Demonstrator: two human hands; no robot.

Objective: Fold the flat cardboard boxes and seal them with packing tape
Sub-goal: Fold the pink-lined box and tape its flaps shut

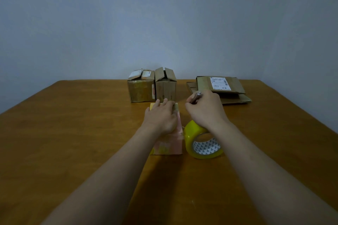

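Observation:
A small pink and yellow box stands on the wooden table in front of me. My left hand lies flat on its top, fingers straight, pressing down near the far edge. Just right of the box's far end, my right hand grips a small metallic tool whose tip pokes out above the fingers. A roll of yellowish packing tape stands on edge beside the box, partly under my right wrist.
Two folded brown cardboard boxes stand at the back of the table, the right one with its top flaps slightly open. A stack of flat cardboard boxes with a white label lies at the back right. A plain wall is behind.

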